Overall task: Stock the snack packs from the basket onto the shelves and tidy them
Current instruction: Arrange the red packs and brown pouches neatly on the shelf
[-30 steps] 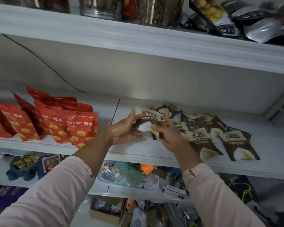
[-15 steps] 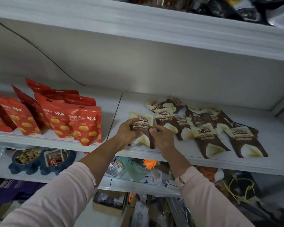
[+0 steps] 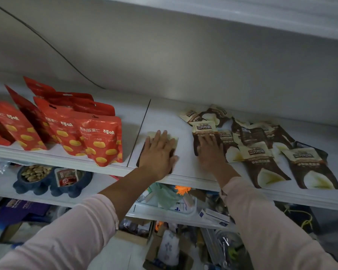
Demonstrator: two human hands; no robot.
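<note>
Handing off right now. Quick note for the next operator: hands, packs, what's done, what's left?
Left hand: flat, pressing a lone brown pack lying apart on the shelf.
Right hand: flat, pressing the leftmost pack of the brown row.
Done: brown row lies on the shelf, overlapping, uneven; red packs stand at left.
Left: probably join the lone pack to the row and straighten it. Basket not in view.

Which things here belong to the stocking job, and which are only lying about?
Job: left hand, flat on lone brown pack; right hand, flat on brown pack pile; red packs; shelf.
Lying about: blue bowl of nuts; wall cable; cardboard box.
</note>
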